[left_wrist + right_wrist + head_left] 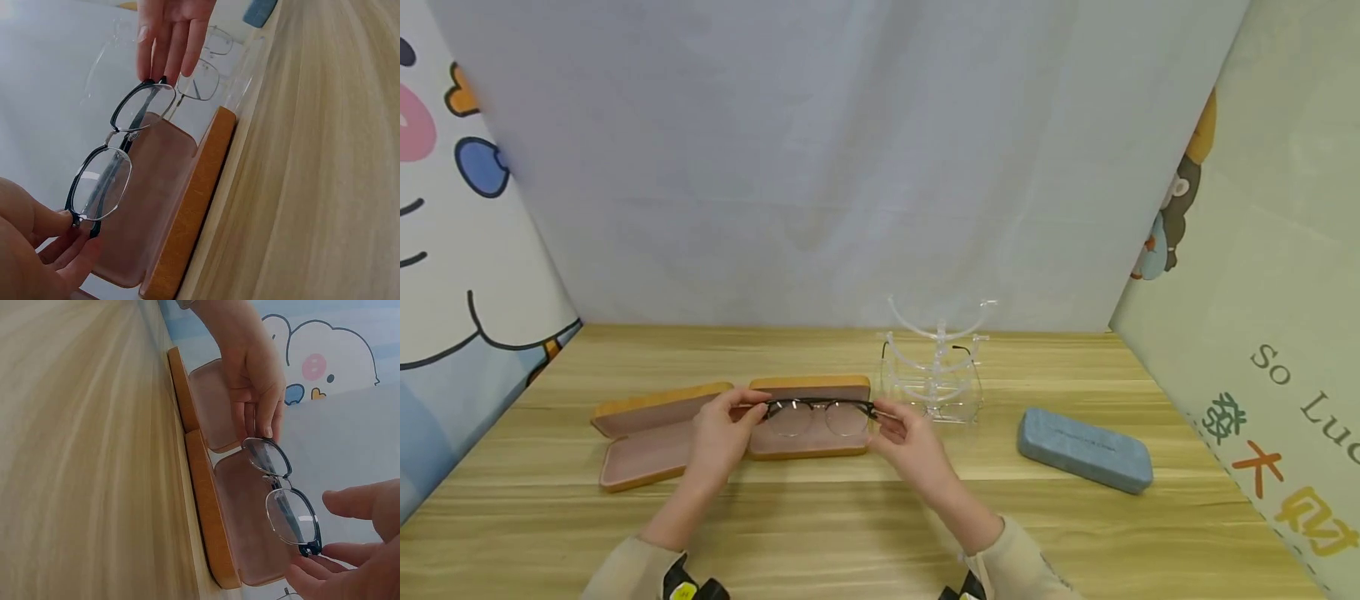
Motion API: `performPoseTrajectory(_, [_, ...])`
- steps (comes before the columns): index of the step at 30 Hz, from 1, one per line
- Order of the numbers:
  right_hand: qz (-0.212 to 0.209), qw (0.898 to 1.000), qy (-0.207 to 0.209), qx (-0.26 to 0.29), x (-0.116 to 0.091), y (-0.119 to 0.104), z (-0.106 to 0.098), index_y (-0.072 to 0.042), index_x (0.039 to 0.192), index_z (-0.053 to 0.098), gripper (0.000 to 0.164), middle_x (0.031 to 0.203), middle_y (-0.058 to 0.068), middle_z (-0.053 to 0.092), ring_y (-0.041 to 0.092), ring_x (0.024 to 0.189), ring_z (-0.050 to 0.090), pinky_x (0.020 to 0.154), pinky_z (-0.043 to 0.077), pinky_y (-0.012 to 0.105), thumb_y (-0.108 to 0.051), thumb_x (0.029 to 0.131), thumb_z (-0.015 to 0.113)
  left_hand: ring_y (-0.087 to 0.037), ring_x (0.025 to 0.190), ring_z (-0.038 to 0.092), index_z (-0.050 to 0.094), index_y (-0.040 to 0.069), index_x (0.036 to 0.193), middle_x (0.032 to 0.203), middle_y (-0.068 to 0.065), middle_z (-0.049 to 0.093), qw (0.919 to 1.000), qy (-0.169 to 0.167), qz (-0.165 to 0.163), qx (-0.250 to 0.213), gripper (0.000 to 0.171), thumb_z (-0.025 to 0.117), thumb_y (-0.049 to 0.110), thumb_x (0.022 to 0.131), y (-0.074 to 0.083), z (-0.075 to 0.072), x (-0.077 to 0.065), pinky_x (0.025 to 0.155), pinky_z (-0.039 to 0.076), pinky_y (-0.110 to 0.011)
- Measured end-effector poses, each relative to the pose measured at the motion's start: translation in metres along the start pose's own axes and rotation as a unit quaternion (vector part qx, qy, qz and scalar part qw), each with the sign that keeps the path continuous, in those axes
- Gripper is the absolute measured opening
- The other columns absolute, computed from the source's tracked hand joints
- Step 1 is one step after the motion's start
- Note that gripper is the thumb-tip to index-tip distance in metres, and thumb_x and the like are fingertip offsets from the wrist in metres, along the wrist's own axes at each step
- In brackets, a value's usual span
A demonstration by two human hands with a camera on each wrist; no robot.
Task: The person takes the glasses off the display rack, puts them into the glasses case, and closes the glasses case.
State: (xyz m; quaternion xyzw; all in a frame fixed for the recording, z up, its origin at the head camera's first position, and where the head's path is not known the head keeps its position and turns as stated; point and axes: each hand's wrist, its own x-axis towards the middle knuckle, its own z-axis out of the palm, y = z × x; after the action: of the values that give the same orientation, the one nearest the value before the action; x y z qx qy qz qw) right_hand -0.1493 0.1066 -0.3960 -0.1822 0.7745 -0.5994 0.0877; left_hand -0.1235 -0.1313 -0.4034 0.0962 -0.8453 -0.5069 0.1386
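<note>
A pair of eyeglasses [811, 402] with a dark upper rim and thin metal lower rims is held level above an open orange eyeglass case [811, 382] with a pinkish lining. In the left wrist view its dark temples look folded behind the lenses. My left hand [718, 433] pinches the left end of the frame between thumb and fingers. At the opposite end, the fingers of my right hand [916, 450] touch the frame's corner, while the right thumb stands apart from it in the right wrist view.
Another open orange case [636, 461] lies to the left, partly behind my left hand. A clear display stand [942, 350] bearing thin-rimmed glasses [977, 392] stands back right. The closed blue case [1084, 450] lies farther right. A pale curtain [820, 167] hangs behind the table.
</note>
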Motion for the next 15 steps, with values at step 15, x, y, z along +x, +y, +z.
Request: performPoseTrajectory(15, [-0.024,0.989,-0.061,-0.136,0.008,0.018,0.013,0.008,0.127,0.046,0.048,0.133,0.026,0.041,0.040,0.125,0.037,0.100,0.033,0.052,-0.019,0.089,0.058,-0.027,0.091,0.061,0.065,0.003,0.104,0.104,-0.017,0.064,0.9981,-0.014,-0.001,0.059,0.019,0.056,0.013,0.090,-0.020,0.006,0.008,0.064,0.048,-0.027])
